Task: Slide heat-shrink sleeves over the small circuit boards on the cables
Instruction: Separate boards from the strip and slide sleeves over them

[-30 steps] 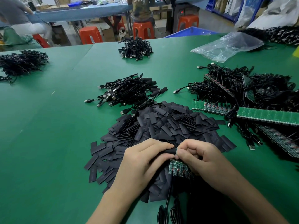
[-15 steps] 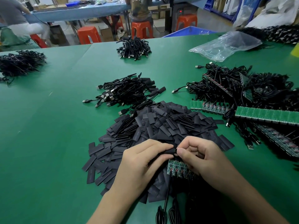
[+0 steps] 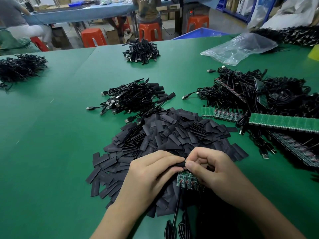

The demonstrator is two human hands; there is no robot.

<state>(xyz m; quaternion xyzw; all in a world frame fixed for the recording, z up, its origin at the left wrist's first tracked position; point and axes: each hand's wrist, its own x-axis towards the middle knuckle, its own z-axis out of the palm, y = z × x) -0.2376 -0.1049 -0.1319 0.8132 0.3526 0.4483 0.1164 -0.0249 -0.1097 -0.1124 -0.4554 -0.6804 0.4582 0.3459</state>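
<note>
Lower centre: your heat-shrink sleeves look like thin matt black plastic, flat and smooth. Just below them, the circuit-board strip is green laminate dotted with small bright specks. The table wears a matt green, fine-grained covering. Centre: cables in dull black sheathing, tipped with bright metal plugs. Upper right: a glossy, crinkled clear plastic bag.

A green table top fills most of the view; a crumpled clear plastic bag lies on its far right part, near a yellow object cut off at the edge. Beyond the table stand orange stools and a blue bin; a long blue bench runs behind them, with one person at far left and a second person near the middle.
</note>
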